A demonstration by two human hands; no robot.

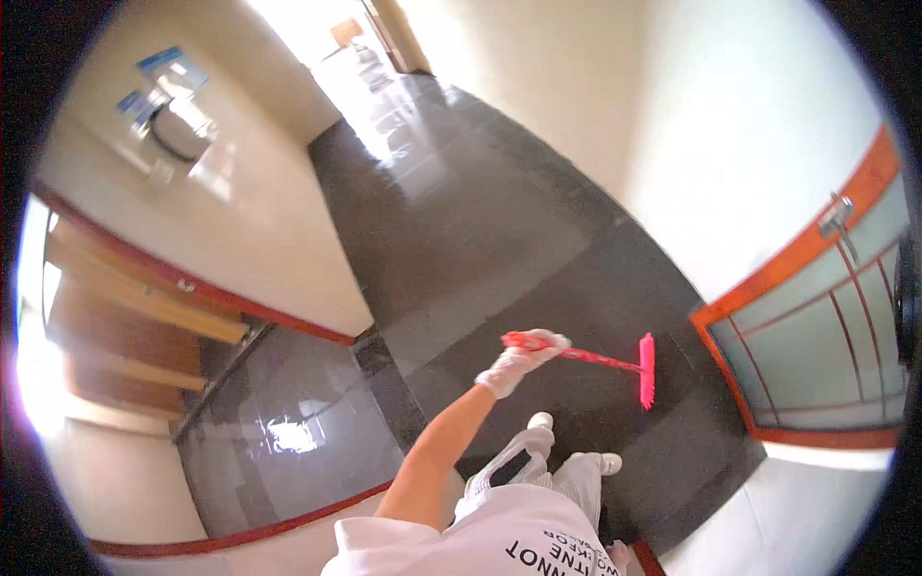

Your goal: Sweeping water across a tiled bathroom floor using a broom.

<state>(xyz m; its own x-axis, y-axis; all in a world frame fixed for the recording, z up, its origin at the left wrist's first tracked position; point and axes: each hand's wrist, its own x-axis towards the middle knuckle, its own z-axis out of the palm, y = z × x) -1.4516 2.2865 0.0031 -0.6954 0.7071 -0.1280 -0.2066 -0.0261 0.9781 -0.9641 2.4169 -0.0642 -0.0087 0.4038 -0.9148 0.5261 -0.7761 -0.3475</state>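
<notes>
My left hand (523, 363), in a thin whitish glove, is wrapped round the upper part of a pink-red broom's handle. The broom (646, 372) slants away to the right, and its bright pink bristle head is at the dark tiled floor (480, 259), near a door. Close to the lower edge, beside my white shirt, a small part of my right hand (619, 554) seems to show; its fingers cannot be made out. My white shoes (541, 420) stand on the floor just behind the broom.
On the right stands an orange-framed door (816, 336) with frosted panes and a metal handle. A doorway with a red frame (288, 322) opens at left, with shiny tiles beyond. The corridor runs ahead between pale walls (538, 86) toward a bright opening.
</notes>
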